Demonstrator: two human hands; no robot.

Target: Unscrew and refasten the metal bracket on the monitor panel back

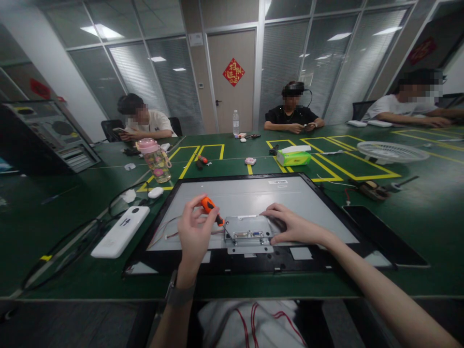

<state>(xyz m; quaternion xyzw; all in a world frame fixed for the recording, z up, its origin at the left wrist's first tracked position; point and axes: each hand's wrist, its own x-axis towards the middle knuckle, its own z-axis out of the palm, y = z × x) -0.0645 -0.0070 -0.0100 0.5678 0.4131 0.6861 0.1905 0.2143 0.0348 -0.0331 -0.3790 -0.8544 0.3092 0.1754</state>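
Note:
A monitor panel (311, 203) lies back side up on the green table in front of me, its grey metal back inside a black frame. A small metal cover plate (250, 227) sits near its front edge. My left hand (194, 232) grips an orange-handled screwdriver (212, 209), with the tip down at the plate's left edge. My right hand (290, 224) rests on the plate's right side, fingers spread and pressing it.
A white box (121, 231) and black cables (72, 241) lie to the left. A pink-lidded bottle (155, 159), a green tissue box (293, 157), a white fan guard (393, 151) and a dark panel (384, 232) stand around. Three people sit at the far side.

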